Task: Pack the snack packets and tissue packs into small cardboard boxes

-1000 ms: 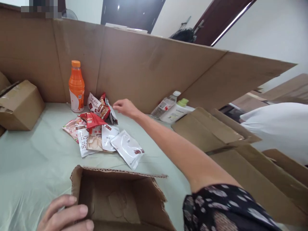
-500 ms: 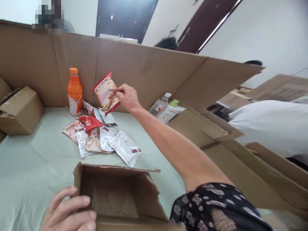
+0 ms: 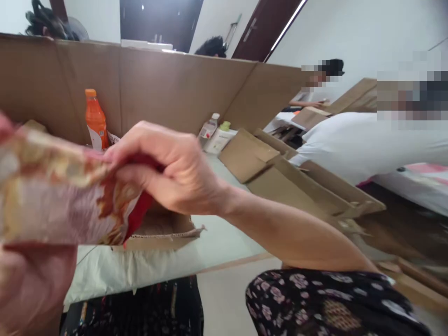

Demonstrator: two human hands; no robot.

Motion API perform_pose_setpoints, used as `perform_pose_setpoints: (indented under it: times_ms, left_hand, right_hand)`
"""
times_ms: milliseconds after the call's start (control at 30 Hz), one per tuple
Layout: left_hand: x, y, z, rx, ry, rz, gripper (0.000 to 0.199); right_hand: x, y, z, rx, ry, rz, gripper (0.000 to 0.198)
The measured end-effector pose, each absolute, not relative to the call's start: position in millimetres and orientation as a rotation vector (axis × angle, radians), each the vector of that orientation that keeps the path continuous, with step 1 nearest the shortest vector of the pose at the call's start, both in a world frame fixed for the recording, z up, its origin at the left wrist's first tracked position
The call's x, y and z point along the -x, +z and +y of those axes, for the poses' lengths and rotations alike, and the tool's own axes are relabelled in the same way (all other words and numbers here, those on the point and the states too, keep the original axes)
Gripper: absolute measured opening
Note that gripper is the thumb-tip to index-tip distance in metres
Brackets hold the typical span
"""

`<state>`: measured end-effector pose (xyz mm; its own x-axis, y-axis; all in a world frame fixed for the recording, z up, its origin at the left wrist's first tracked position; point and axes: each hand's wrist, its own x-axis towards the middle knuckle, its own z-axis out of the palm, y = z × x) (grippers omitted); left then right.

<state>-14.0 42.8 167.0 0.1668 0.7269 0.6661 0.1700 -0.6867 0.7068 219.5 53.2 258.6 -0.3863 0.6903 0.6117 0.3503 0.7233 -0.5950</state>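
Right hand: the right hand (image 3: 168, 168) is closed, pinching the top edge of the packet (image 3: 59, 196).
Left hand: the left hand (image 3: 31, 284) is low and blurred under the packet; I cannot tell its grip.
Packet: held up close to the camera, above the box (image 3: 164, 231).
Box: open top, inside hidden.
Worktop: the worktop (image 3: 217, 242) carries a bottle (image 3: 95, 120) by the cardboard wall (image 3: 168, 88).
Edge: the front edge of the worktop is near the body.

No legible text; snack packet (image 3: 59, 196) print blurred.
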Motion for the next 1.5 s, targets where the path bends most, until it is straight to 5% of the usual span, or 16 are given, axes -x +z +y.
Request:
perform_pose_setpoints:
  times_ms: [200,300,467,667,833,1033,1167,1300,1500]
  left_hand:
    - [-2.5,173.5,24.3,-1.664,1.712,0.832,0.034]
    - [-18.5,180.0,30.3,-1.714,1.758,0.718,0.025]
    - [-9.9,171.4,42.2,-2.094,1.527,0.625,0.07]
    - [6.0,133.4,44.9,-2.966,1.022,0.66,0.018]
    - [6.4,131.8,38.2,-2.989,0.978,0.759,0.024]
    - [9.8,143.1,32.5,-3.079,0.958,0.703,0.021]
    - [-0.2,154.4,35.5,-3.179,0.52,0.647,0.038]
    - [-8.5,155.3,44.6,-3.159,0.108,0.684,0.014]
    - [-8.4,147.5,49.5,-3.091,0.002,0.557,0.015]
  right_hand:
    - [-219.2,254.5,43.1,0.841,0.859,-2.214,0.057]
    - [-222.0,252.6,37.4,0.895,0.802,-2.158,0.035]
    - [-253.7,236.0,22.4,1.038,0.383,-1.803,0.019]
    - [-278.8,201.6,12.7,1.473,0.302,-2.215,0.022]
    - [-251.0,186.5,28.5,1.908,0.349,-2.719,0.019]
    - [-228.7,171.4,42.0,1.666,0.537,-2.964,0.026]
    - [-227.2,162.3,45.4,1.434,0.821,-3.119,0.034]
    - [-245.8,175.2,37.4,1.252,0.988,-2.923,0.028]
    - [-306.4,197.4,56.5,1.262,0.657,-2.023,0.027]
